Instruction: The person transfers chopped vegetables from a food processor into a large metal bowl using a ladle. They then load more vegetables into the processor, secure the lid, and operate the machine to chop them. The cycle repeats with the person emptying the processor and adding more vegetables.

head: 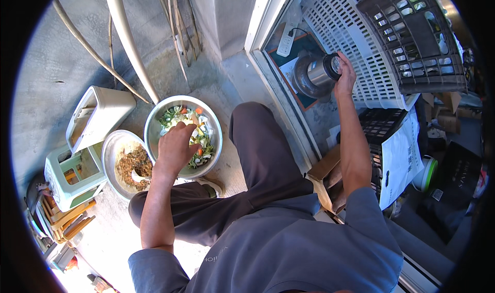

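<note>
My left hand point(176, 146) is over a large stainless steel bowl point(217, 138) of chopped vegetables. Thumb and fingers are apart, and I see nothing held in them; the fingertips are partly hidden. Leafy greens point(201, 159), orange carrot pieces point(198, 110) and pale chunks lie mixed in the bowl. Off to the right, my right hand point(347, 76) grips the black-rimmed top of an upright metal kitchen appliance point(318, 73), perhaps an electric food grinder. Its wide grey base rests on a dark green board point(307, 101) beyond a door frame.
A second metal bowl point(109, 153) holds a brown crumbly mix and a pale scoop point(138, 175). Beside it are a green plastic stool point(73, 200) and a tipped cream bin point(116, 103). A power strip point(286, 39), white crate point(359, 41) and open carton point(325, 165) stand right. A pole point(127, 33) leans left.
</note>
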The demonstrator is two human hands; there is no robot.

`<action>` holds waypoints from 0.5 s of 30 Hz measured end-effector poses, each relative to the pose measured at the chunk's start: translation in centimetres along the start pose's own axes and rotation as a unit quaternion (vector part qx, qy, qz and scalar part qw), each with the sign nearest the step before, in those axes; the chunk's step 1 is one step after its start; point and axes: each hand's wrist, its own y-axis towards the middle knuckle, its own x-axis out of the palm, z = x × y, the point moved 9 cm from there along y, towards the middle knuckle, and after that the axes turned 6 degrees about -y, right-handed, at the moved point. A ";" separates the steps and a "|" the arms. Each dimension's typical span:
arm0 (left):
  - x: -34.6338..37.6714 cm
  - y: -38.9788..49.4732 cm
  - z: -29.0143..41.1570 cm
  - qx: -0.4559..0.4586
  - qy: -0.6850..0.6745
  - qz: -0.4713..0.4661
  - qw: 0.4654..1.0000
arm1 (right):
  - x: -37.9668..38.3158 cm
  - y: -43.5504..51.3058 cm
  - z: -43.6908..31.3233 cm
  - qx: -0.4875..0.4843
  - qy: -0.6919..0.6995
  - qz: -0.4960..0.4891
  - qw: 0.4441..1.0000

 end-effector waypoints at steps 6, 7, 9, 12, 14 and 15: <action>0.1 -0.1 -0.2 0.000 -0.009 0.000 1.000 | 0.4 -0.1 0.0 0.005 0.024 -0.003 1.000; 0.1 -0.1 -0.2 0.000 -0.010 -0.001 1.000 | 0.5 -0.2 -0.1 0.009 0.031 -0.005 0.999; 0.0 0.1 0.0 0.002 -0.009 -0.001 1.000 | 0.2 0.3 0.6 0.025 0.029 -0.012 0.999; 0.1 0.4 0.3 0.006 0.007 -0.012 1.000 | -0.4 0.8 1.1 0.033 0.026 -0.016 0.999; 0.1 0.5 0.2 0.004 0.010 -0.013 1.000 | -0.3 0.8 1.0 0.030 0.031 -0.022 0.999; 0.1 0.5 0.2 0.001 0.003 -0.010 1.000 | 0.0 0.6 0.8 0.027 0.035 -0.027 0.999</action>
